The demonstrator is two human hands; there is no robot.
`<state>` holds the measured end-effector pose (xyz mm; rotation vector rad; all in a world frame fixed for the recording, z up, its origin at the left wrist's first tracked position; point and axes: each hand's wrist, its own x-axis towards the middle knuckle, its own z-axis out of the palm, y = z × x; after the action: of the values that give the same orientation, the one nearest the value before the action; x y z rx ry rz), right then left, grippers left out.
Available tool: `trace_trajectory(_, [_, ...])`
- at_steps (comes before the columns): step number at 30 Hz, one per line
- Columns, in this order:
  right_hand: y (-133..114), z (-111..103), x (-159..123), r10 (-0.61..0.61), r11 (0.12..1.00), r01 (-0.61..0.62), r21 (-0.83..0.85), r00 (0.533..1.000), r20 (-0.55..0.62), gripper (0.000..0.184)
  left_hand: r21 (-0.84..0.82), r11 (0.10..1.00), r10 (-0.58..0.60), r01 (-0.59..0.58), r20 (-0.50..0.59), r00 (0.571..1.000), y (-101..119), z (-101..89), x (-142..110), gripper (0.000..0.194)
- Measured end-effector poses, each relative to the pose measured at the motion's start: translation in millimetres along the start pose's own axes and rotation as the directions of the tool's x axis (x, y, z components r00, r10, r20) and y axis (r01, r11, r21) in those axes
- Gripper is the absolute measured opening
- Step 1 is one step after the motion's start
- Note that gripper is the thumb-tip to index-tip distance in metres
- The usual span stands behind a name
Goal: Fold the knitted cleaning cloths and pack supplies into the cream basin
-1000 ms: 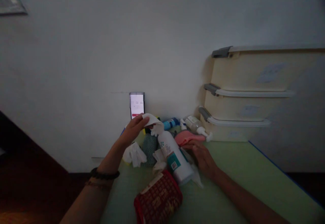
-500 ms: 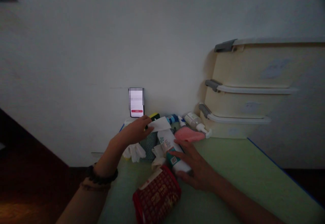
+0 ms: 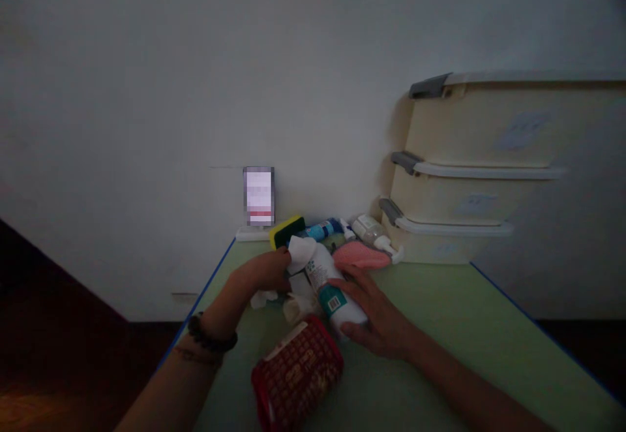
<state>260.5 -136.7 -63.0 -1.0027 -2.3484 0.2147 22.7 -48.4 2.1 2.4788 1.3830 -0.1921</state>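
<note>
A white bottle (image 3: 325, 282) with a teal label and barcode lies slanted on the table. My right hand (image 3: 376, 318) wraps round its lower end, fingers on top and thumb near the base. At its upper end is a pale white piece (image 3: 302, 253), which could be its spray head or a tissue. My left hand (image 3: 261, 270) has its fingers curled in against that white piece; its fingertips are partly hidden. Below them lie crumpled whitish pieces (image 3: 298, 305). A red patterned packet (image 3: 298, 376) rests nearer me, close to the bottle's base.
Behind my hands lie a yellow-and-dark sponge (image 3: 287, 231), a blue bottle (image 3: 320, 230), a pink cloth (image 3: 362, 256) and a clear pump bottle (image 3: 372, 231). A lit phone (image 3: 259, 196) stands against the wall. Stacked cream bins (image 3: 469, 190) rise at the right back.
My left hand has moved slightly down and right. The white piece now looks shorter, and the sponge and blue bottle show more. The grey-green mesh cloth is no longer visible. My right hand stays on the bottle.
</note>
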Motion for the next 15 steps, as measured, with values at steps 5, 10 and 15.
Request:
trace_trajectory(5, [0,-1,1,0.011,1.0,-0.011,-0.021,1.0,0.01,0.061,0.068,0.997,-0.03,0.032,-0.036,0.999,4,-10.9,-5,0.031])
trace_trajectory(10, [-3,-4,1,-0.023,1.0,0.023,-0.003,0.999,-0.035,0.058,0.062,0.998,0.027,-0.021,-0.092,0.995,9,-26.8,-16,0.03])
trace_trajectory(15, [-32,-12,0,-0.281,0.959,0.281,0.02,0.959,-0.037,0.071,0.002,0.997,0.07,-0.071,-0.202,0.977,3,-36.0,-21,0.035])
